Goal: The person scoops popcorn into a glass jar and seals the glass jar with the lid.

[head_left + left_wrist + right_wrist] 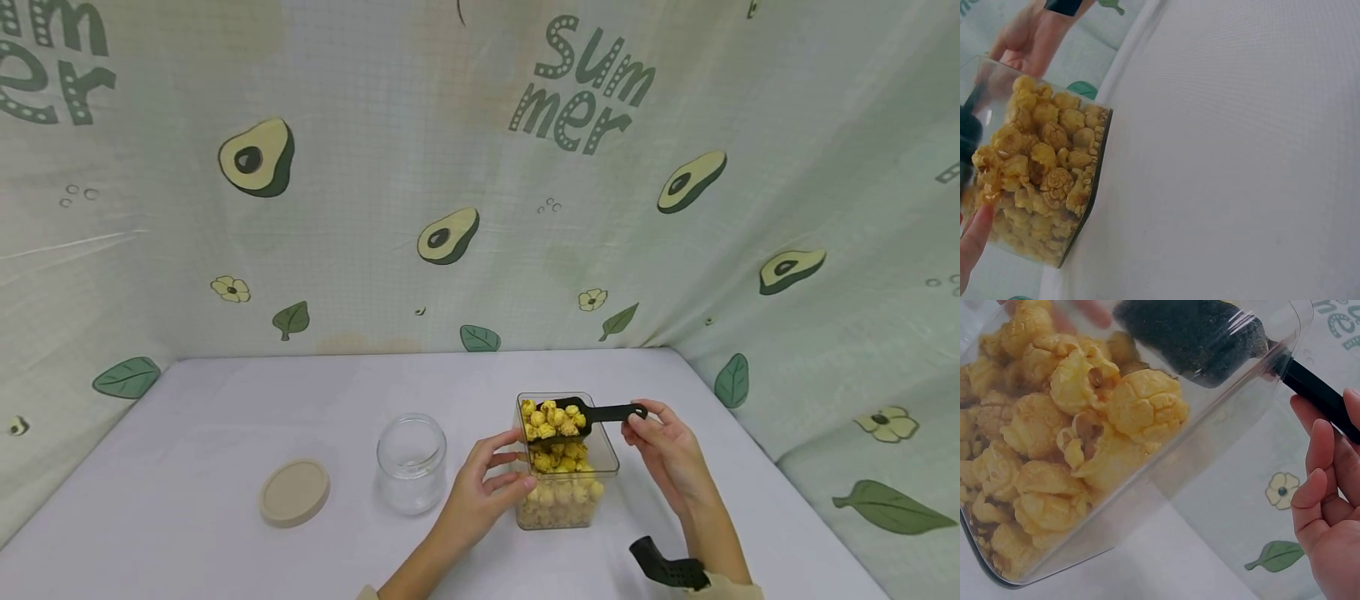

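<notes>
Left of center, a pale disc (294, 490) and an uncapped clear jar (411, 477) are set on the tabletop (217, 442); the jar could be knocked if a forearm is swung wide. At lower center, the left hand (483, 479) is placed against the clear box (604, 454); its grip is spread, wall touched, not wrapped round. If that touch is eased, the box could be dragged by the scoop. Right of center, the black scoop (589, 414) is held with its bowl inside the box's upper part, heaped with popcorn (553, 418); pieces could be spilled by tilting or by a bump on the rim. Further right, the handle end is pinched in the right hand's (671, 454) grip; held that far back, the bowl could be rolled over. Scoop's bowl is pointed left, handle right; long axis is laid nearly level across the frame.
</notes>
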`<state>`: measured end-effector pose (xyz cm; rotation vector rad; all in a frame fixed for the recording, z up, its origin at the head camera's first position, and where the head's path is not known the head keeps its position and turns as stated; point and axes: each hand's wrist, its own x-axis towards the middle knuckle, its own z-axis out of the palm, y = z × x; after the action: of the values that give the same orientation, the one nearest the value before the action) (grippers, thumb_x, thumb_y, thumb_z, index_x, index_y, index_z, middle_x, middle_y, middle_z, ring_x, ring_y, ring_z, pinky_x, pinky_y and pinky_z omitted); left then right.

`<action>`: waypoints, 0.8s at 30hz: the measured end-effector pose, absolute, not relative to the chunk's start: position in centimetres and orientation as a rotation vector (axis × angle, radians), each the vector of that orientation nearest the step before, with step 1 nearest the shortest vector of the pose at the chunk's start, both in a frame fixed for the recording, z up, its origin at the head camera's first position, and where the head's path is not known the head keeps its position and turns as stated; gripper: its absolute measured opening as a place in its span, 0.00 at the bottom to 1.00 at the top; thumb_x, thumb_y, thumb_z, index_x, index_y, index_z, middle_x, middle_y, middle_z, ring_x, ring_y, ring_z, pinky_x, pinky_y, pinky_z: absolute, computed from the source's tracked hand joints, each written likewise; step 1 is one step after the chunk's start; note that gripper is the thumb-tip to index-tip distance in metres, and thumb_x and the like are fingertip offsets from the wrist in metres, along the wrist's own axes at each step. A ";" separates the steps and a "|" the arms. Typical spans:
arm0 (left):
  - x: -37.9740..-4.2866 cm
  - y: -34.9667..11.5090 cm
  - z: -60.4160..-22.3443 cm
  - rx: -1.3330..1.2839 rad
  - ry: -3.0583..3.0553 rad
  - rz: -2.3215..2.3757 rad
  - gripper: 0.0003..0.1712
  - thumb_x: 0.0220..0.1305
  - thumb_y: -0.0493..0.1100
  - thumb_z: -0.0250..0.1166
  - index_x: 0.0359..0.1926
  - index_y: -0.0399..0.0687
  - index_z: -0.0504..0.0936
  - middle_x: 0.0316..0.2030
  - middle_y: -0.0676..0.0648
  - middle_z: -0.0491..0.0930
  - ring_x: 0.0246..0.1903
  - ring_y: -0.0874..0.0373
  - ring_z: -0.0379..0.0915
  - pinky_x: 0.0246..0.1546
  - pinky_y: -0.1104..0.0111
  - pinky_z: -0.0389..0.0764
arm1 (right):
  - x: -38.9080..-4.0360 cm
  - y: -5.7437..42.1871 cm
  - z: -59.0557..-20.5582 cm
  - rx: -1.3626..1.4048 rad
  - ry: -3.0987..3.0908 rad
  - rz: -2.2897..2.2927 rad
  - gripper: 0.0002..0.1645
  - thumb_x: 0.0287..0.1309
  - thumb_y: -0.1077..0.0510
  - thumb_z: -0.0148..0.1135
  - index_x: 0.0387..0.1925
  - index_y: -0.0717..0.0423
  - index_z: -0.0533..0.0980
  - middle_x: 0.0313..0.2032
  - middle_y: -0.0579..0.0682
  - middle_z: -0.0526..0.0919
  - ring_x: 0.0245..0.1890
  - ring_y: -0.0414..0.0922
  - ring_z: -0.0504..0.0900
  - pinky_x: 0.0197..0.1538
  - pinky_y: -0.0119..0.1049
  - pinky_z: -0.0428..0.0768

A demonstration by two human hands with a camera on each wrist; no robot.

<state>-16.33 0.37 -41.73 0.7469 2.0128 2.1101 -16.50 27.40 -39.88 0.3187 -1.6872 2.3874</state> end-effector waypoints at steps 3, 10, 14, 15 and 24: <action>-16.3 0.4 -41.7 0.742 2.015 2.107 0.31 0.60 0.43 0.64 0.64 0.53 0.66 0.61 0.44 0.63 0.59 0.47 0.64 0.55 0.69 0.75 | -16.5 27.3 -39.9 0.284 -1.685 2.365 0.12 0.64 0.70 0.48 0.43 0.53 0.72 0.29 0.45 0.84 0.31 0.37 0.79 0.38 0.25 0.79; -16.3 0.5 -41.7 0.728 2.016 2.109 0.31 0.60 0.42 0.64 0.64 0.52 0.66 0.61 0.44 0.63 0.59 0.47 0.63 0.55 0.69 0.75 | -16.7 26.8 -39.9 0.276 -1.671 2.360 0.12 0.63 0.70 0.48 0.43 0.54 0.72 0.29 0.44 0.84 0.31 0.37 0.80 0.38 0.25 0.79; -16.3 0.5 -41.7 0.724 2.020 2.107 0.31 0.59 0.42 0.64 0.63 0.52 0.66 0.61 0.44 0.63 0.59 0.47 0.63 0.55 0.69 0.75 | -16.8 26.6 -40.0 0.263 -1.679 2.351 0.12 0.63 0.70 0.48 0.44 0.54 0.71 0.29 0.44 0.84 0.31 0.36 0.80 0.37 0.25 0.79; -16.3 0.5 -41.7 0.722 2.021 2.104 0.31 0.59 0.42 0.64 0.63 0.52 0.66 0.61 0.44 0.63 0.59 0.47 0.63 0.55 0.68 0.75 | -16.8 26.6 -40.0 0.260 -1.681 2.351 0.12 0.63 0.70 0.48 0.44 0.54 0.71 0.29 0.44 0.84 0.31 0.36 0.80 0.37 0.25 0.79; -16.3 0.5 -41.8 0.708 2.022 2.099 0.31 0.60 0.43 0.64 0.64 0.53 0.66 0.61 0.44 0.62 0.59 0.47 0.63 0.55 0.68 0.76 | -16.7 27.6 -40.2 0.326 -1.607 2.440 0.13 0.65 0.70 0.46 0.43 0.54 0.72 0.29 0.45 0.85 0.33 0.38 0.81 0.40 0.26 0.80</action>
<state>-16.32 0.54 -41.84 0.7082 2.0224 2.0985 -16.66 27.59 -40.17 0.3256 -1.6071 2.4397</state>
